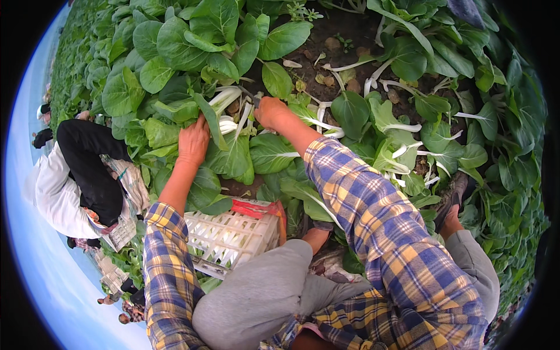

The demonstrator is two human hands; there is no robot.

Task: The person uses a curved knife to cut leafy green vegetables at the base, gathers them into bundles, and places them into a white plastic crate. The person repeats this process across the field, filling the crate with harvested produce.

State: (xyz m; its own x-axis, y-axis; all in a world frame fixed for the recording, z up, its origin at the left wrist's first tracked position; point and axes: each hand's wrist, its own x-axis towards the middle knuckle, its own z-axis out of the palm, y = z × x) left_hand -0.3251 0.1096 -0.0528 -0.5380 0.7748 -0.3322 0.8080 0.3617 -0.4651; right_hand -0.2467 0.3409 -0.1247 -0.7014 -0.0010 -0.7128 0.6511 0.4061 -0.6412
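Note:
My left hand (194,139) grips the leaves of a bok choy plant (225,99), its fingers partly hidden by the foliage. Close to the base of that plant, my right hand (270,114) is closed on the handle of a knife (248,94), whose dark blade points toward the white stalks. Between the two hands lie pale stems and a broad green leaf (234,157). Loose cut leaves (350,109) with white stalks are strewn on the soil to the right of my right hand.
A white plastic crate (232,236) with a red and orange bag (258,209) at its edge stands beside my knee. Standing bok choy (183,39) grows ahead and on both sides. A co-worker (74,188) in a white top crouches at the left, with more people and crates beyond.

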